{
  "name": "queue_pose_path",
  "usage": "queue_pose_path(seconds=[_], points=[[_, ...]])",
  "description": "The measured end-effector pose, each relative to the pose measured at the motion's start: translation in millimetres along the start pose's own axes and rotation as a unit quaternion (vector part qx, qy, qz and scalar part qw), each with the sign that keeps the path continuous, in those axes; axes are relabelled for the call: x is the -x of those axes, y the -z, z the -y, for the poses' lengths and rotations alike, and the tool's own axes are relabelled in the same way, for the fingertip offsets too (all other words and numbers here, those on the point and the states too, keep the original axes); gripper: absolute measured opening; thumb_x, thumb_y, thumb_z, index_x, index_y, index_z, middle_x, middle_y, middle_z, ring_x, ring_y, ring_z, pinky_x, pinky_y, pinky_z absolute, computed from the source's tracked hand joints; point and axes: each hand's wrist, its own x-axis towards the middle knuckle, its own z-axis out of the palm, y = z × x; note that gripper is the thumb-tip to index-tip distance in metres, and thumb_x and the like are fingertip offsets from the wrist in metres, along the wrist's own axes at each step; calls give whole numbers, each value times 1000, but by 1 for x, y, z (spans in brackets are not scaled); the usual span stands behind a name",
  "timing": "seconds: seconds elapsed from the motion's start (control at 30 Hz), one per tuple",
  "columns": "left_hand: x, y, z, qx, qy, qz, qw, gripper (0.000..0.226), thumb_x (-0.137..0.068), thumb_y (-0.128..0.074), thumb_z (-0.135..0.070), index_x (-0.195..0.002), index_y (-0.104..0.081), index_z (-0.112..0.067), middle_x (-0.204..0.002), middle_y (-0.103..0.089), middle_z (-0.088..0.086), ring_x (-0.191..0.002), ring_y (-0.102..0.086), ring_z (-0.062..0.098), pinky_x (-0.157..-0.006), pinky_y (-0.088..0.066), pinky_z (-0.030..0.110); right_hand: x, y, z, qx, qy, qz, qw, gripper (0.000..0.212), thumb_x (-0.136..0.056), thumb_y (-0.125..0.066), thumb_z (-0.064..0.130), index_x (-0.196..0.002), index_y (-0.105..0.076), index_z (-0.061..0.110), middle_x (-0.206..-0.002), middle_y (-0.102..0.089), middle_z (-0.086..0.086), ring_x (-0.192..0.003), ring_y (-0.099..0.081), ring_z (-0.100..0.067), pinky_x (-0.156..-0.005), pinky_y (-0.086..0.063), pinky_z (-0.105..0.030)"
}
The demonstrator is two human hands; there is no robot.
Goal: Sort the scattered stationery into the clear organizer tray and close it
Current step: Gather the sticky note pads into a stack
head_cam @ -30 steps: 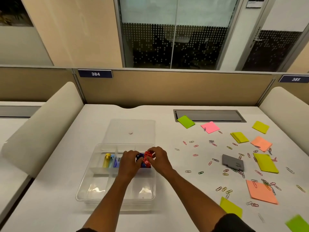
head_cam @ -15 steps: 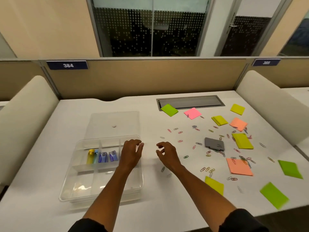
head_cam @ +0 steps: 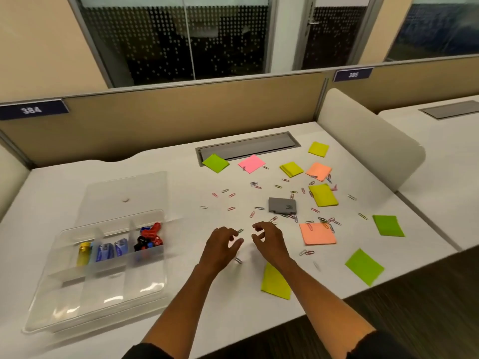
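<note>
Your organizer tray (head_cam: 103,294) is clear, glossy plastic with bright glare on its floor; its lid (head_cam: 124,193) is the same. The bench (head_cam: 168,177) looks smooth, matt white. The sticky notes (head_cam: 317,233) are matt paper, the paper clips (head_cam: 307,253) coloured coated wire.

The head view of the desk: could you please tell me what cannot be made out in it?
- Left hand and right hand: whether either touches a paper clip; curled fingers hide it.
- Grey item: too small to identify.
- Organizer tray: glare hides the near compartments' floor.
- Red and black pieces: blurred behind the frosted tray wall.
- Both elbows: cut off by the bottom edge.
</note>
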Motion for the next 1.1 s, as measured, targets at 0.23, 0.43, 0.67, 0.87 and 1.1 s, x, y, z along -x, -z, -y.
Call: queue_pose_path(seconds=[0.23, 0.43, 0.67, 0.87, 1.1], points=[[19, -67, -54, -47, 27, 131, 990, 55, -77, -72, -48, -121, -58, -18, -111, -55, 7, -109, -49, 22, -89, -41, 33, 23, 57, -67, 3, -30, 2, 1000, 29, -87, -64, 10, -115, -62, 14, -112, -60, -5, -82, -61, -14, -71, -45, -15], [31, -94, -82, -129, 120, 127, 976, 67, -70, -72, -57, -115, -51, -14, -117, -49, 8, -113, -47, 25, -87, -45, 36, 40, 88, -103, -15, -52, 13, 998, 27, -88, -62, 10, -113, -61, 18, -111, -60, -3, -82, -59, -11, -75, -47, -19], [37, -109, -97, -97, 241, 86, 962, 69, -69, -77, -50, -115, -49, -7, -119, -50, 14, -115, -49, 32, -91, -47, 40, 54, 114, -125, -26, -48, -1, 998, 26, -88, -61, 9, -113, -62, 16, -112, -63, -3, -82, -58, -11, -75, -46, -19], [34, -112, -103, -54, 285, 64, 955, 62, -68, -80, -35, -112, -51, -3, -116, -56, 16, -110, -55, 34, -85, -47, 40, 68, 144, -147, 40, -60, -50, 996, 32, -87, -62, 17, -119, -57, 16, -124, -55, -5, -114, -51, -24, -98, -42, -35], [31, -117, -110, -38, 231, 10, 972, 15, -77, -57, -5, -91, -57, 1, -97, -62, 20, -93, -59, 36, -71, -46, 38, 82, 177, -180, 201, -198, -26, 959, 74, -89, -53, 50, -148, -20, 20, -155, -17, -9, -142, -18, -30, -112, -20, -50]])
